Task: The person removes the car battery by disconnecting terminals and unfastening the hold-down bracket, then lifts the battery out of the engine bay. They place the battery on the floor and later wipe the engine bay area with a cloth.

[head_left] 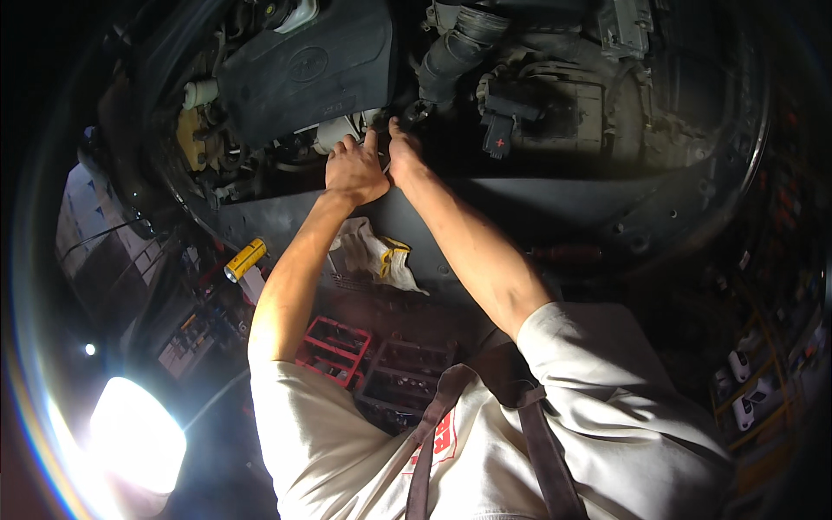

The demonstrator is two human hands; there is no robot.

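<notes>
My left hand [354,170] reaches down beside a pale metal cylindrical part [333,134] at the front edge of the black plastic engine cover [305,81]. Its back faces me, and its fingertips go down among dark engine parts. My right hand [404,156] is close against it on the right, thumb pointing up and away. The other fingers of that hand are hidden in the gap below the ribbed black air intake hose [455,55]. A thin light edge shows between the two hands, too small to identify. Whether either hand grips something is not visible.
The car battery [559,120], with a plus-marked terminal cover [499,138], sits to the right. On the front panel [292,208] lie a work glove [374,257] and a dark red handle [575,252]. A yellow can [246,260], red tray [335,344] and bright lamp [138,435] are nearby.
</notes>
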